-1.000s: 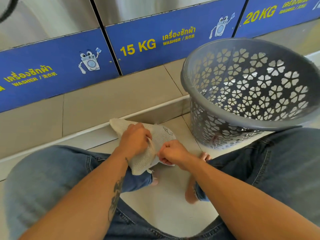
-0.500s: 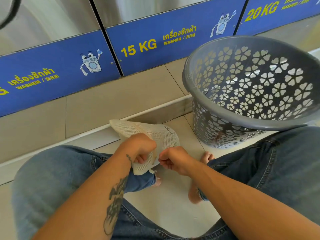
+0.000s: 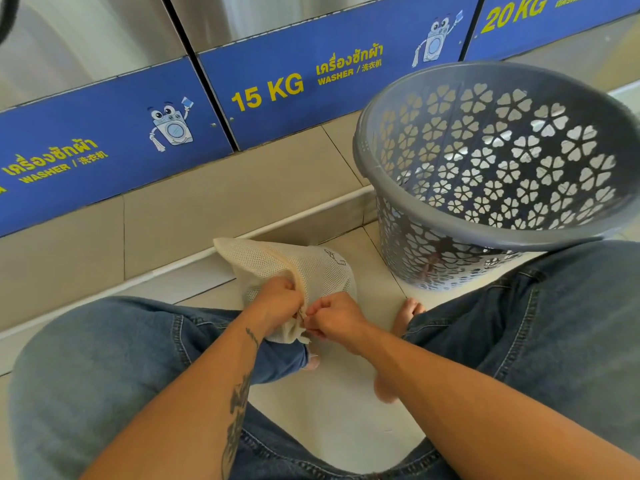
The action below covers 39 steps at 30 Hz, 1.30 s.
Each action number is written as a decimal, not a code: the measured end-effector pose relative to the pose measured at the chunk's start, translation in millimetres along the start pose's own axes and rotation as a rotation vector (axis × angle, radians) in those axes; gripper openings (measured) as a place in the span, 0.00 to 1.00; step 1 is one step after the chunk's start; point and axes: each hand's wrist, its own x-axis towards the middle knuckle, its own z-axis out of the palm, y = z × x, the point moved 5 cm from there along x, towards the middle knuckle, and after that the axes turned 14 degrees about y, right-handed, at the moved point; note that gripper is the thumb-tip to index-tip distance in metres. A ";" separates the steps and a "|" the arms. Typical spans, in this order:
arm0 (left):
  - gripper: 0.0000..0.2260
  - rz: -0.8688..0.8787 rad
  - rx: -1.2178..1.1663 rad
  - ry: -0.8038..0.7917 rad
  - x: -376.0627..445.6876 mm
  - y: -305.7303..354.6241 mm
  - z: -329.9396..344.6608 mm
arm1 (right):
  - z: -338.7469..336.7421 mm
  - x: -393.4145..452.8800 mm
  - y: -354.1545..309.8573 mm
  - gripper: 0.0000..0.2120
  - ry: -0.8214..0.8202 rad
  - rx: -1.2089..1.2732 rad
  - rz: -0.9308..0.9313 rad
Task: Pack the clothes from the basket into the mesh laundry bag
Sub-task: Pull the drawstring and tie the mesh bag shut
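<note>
A cream mesh laundry bag [image 3: 304, 268] is held low over the tiled floor [image 3: 332, 403], between two knees in blue jeans [image 3: 104, 358], near the raised step along the floor's far edge. The left hand [image 3: 277, 301] is closed around the bag's gathered near end, its fingers curled tight into the mesh. The right hand [image 3: 334, 318] is set just beside it, fingers pressed together and pinching the bag's edge. A grey perforated basket [image 3: 391, 133] is seen standing on the floor to the right, well apart from the bag. Blue washer panels [image 3: 311, 81] are seen behind.
</note>
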 end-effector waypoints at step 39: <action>0.05 -0.224 -0.758 0.182 9.5 19.0 7.4 | -43.7 4.3 -65.2 0.07 0.215 -0.296 -0.549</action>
